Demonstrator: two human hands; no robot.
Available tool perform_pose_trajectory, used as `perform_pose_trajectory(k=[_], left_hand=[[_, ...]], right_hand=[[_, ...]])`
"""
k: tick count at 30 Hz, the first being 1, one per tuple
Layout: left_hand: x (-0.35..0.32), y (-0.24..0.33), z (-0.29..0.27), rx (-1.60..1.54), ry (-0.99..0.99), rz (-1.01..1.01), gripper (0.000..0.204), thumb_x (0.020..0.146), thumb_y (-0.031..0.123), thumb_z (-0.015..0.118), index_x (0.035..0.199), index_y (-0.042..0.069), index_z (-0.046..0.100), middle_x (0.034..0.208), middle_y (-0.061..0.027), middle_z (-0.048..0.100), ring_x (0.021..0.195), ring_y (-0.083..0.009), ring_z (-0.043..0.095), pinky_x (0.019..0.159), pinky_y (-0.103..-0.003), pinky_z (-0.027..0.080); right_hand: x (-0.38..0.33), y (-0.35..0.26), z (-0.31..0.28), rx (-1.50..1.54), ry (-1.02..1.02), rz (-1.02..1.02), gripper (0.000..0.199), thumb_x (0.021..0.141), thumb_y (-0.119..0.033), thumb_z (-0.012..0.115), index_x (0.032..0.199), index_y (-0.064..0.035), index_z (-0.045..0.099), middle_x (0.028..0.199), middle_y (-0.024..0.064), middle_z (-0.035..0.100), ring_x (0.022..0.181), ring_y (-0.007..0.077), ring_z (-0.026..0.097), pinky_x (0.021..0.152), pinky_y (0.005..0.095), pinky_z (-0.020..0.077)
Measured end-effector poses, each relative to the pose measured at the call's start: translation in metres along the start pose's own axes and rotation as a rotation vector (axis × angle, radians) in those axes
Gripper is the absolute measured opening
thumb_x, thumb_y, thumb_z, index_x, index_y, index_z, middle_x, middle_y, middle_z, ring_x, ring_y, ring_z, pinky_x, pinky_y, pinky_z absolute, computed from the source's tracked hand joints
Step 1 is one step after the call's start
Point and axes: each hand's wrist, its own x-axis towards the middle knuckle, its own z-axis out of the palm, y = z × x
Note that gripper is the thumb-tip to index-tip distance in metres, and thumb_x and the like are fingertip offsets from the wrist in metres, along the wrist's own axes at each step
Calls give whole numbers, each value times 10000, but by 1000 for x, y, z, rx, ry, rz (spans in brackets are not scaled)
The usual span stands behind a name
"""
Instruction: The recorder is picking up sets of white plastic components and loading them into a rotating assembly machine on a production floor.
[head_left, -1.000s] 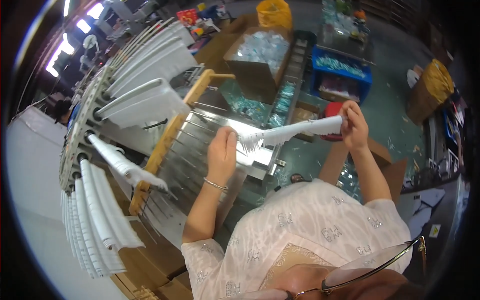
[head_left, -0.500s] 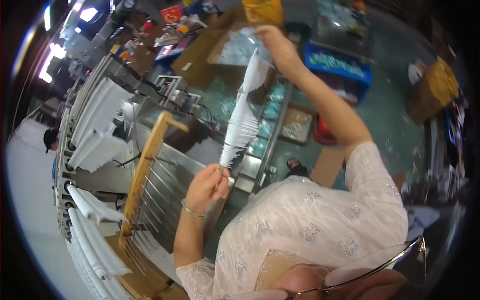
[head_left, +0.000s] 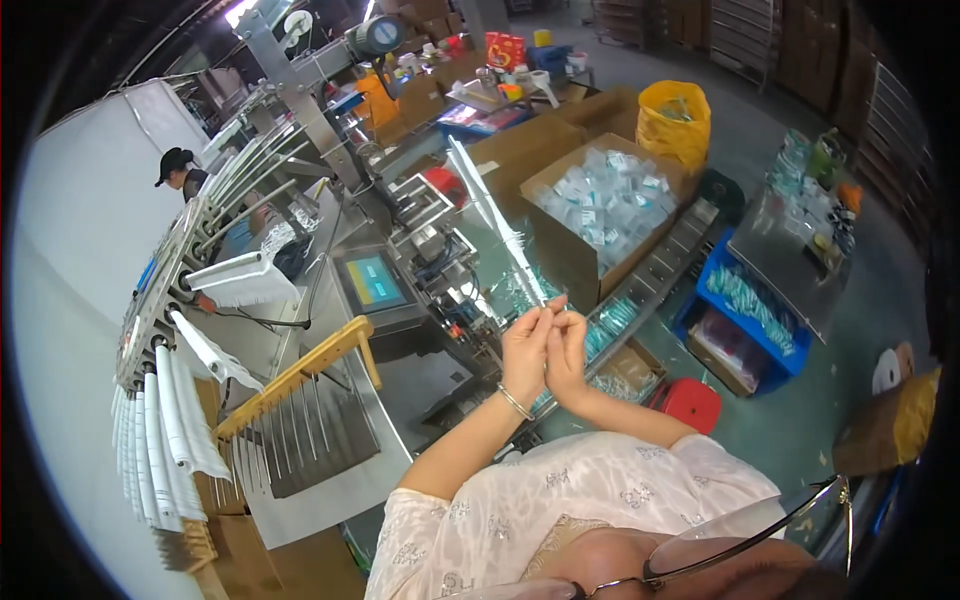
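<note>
A long, narrow white bundle of thin layered material (head_left: 508, 238) slants up and away from my hands, its edges ragged and fringed. Around its lower end my left hand (head_left: 526, 352), with a bracelet at the wrist, is closed. Pressed against it, my right hand (head_left: 568, 352) has its fingers bent in a pinch at the same end; the fingertips overlap, so exactly what each one grips there is partly hidden. To the left of my hands stands a yellow wooden bar (head_left: 292, 385) with several thin metal rods hanging from it.
A machine with a row of white rolls (head_left: 170, 430) curves along the left, near a control screen (head_left: 375, 282). Ahead are an open carton of small packets (head_left: 610, 205) and a yellow bag (head_left: 675, 125). Blue crates (head_left: 750, 310) stand right. Another person (head_left: 183, 172) works far left.
My right hand has come down from the bundle's far end to meet my left hand at the lower end. The bundle now looks narrower. The view has swung, showing more of the machine.
</note>
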Motion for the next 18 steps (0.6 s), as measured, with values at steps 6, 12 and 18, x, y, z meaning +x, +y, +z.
perform_pose_trajectory(k=[6,12,18], left_hand=[[-2,41,-4,873,-399,-88,218,827,178,542,846,-29,608,736,-46,609,631,-80,556,565,-215,445],[53,109,-53,1223,340,876,334,850,105,445,1167,-1,449,875,-94,510,812,-164,498,727,-283,408],[45,121,-75,914,-50,762,209,853,50,456,1026,-16,553,881,-48,531,676,-90,475,614,-210,395]], right_hand=[[64,-16,-70,14,-63,52,100,890,-107,407,964,-43,429,774,12,436,632,55,384,571,192,348],[94,-74,-121,99,-288,216,94,890,-126,377,943,-58,415,646,-28,376,548,38,313,480,174,243],[98,-100,-134,161,-335,262,145,912,-158,358,965,-44,431,623,-29,363,522,27,298,452,166,234]])
